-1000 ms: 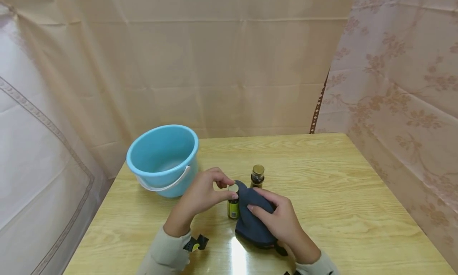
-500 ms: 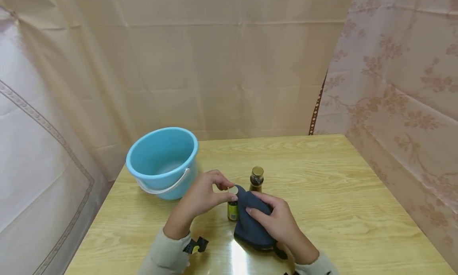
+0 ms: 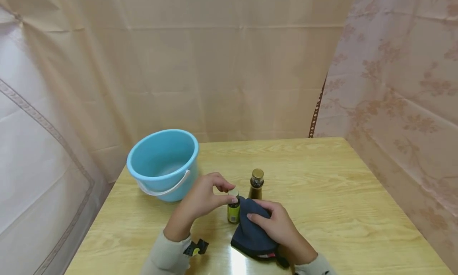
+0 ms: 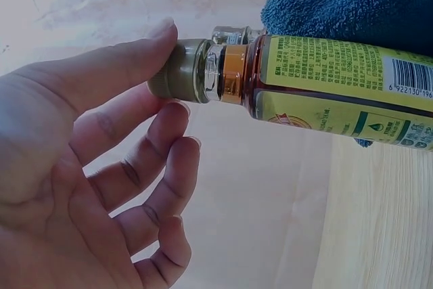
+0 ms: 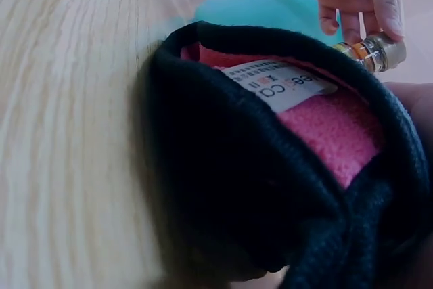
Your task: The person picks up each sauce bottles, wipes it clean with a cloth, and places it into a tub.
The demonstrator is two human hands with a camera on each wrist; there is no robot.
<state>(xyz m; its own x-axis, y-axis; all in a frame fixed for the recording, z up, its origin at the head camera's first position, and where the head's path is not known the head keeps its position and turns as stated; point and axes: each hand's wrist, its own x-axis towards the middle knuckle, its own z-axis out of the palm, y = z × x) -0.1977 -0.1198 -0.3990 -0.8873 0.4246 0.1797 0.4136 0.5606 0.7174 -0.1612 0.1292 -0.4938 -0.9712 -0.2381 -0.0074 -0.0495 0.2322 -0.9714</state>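
On table, left hand (image 3: 200, 199) pinching bottle cap (image 3: 233, 193) — fingers curled.

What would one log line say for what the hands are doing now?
left hand: pinches cap of small yellow-labelled glass bottle | right hand: presses dark blue towelling cloth against bottle | wooden table

A small amber glass bottle (image 3: 233, 210) with a yellow-green label and a grey-gold cap stands upright on the counter (image 3: 340, 195), its cap pinched from above. A dark blue cloth (image 3: 252, 231), pink inside with a white tag, is pressed against the bottle at its 4 o'clock side.
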